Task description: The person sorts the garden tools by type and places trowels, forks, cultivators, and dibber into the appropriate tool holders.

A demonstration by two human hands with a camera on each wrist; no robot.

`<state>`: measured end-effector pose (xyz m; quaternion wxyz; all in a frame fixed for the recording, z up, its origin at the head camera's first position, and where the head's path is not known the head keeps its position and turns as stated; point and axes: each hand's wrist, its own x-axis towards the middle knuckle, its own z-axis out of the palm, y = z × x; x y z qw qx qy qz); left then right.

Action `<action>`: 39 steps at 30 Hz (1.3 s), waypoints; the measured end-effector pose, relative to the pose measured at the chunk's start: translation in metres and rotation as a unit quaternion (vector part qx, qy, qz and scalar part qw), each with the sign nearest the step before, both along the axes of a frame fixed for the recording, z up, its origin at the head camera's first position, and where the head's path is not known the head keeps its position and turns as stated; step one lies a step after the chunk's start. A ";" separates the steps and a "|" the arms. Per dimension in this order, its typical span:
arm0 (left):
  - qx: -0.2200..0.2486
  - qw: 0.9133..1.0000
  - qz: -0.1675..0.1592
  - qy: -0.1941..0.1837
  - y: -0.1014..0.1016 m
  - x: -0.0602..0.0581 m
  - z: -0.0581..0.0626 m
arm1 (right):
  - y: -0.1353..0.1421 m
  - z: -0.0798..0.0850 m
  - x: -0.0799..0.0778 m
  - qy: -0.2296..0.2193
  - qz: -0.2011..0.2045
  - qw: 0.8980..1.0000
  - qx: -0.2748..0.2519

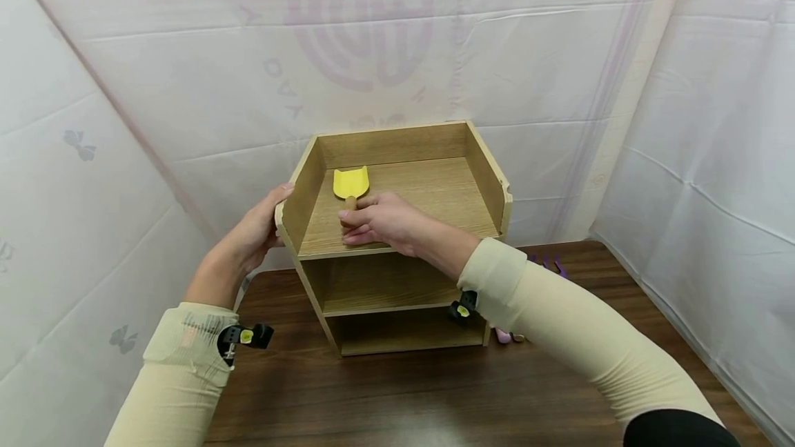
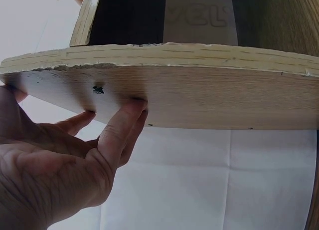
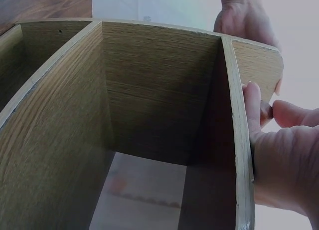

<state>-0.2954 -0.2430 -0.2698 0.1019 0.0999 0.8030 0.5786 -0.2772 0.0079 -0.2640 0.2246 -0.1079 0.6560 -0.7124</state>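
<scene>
A small three-level wooden shelf (image 1: 397, 150) stands on the table. On its top level is a toy shovel with a yellow blade (image 1: 351, 183) and a wooden handle (image 3: 266, 110). My right hand (image 1: 388, 221) pinches that handle between thumb and fingers, low over the front of the top board; the blade points toward the back. At the shelf's left side, my left hand (image 1: 251, 226) presses its fingertips against the outer face of the side panel (image 2: 209, 93). The left wrist view shows these fingers (image 2: 117, 132) stretched out to the panel.
Below the top level are two open compartments (image 1: 397, 281) facing me. Purple objects (image 1: 555, 265) and a pink piece (image 1: 502, 336) lie on the dark wood table (image 1: 397, 399) to the shelf's right, partly hidden by my right arm. White sheeting (image 1: 546, 74) surrounds the table.
</scene>
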 end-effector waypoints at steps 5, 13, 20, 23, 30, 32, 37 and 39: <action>-0.001 1.000 -0.004 0.002 0.000 0.000 -0.001 | -0.002 0.001 0.000 0.005 0.000 1.000 0.010; 0.004 1.000 -0.012 0.004 -0.001 0.000 -0.002 | -0.003 0.000 -0.002 0.007 0.001 1.000 0.025; 0.007 1.000 -0.014 0.003 -0.002 0.000 -0.003 | -0.006 -0.001 -0.004 0.012 -0.002 1.000 0.028; 0.012 1.000 -0.012 0.003 -0.002 0.000 -0.003 | -0.008 -0.002 -0.005 0.015 -0.005 0.999 0.028; 0.020 1.000 -0.011 0.002 -0.002 0.000 -0.002 | -0.011 -0.001 -0.007 0.023 -0.010 0.999 0.035; 0.019 1.000 -0.010 0.000 -0.003 0.000 -0.002 | -0.013 0.000 -0.008 0.024 -0.010 0.999 0.037; 0.015 1.000 -0.017 0.000 -0.004 0.001 -0.002 | -0.017 0.001 -0.009 0.021 -0.012 0.999 0.039; 0.016 1.000 -0.019 0.000 -0.005 0.001 -0.002 | -0.018 0.002 -0.009 0.019 -0.014 0.999 0.037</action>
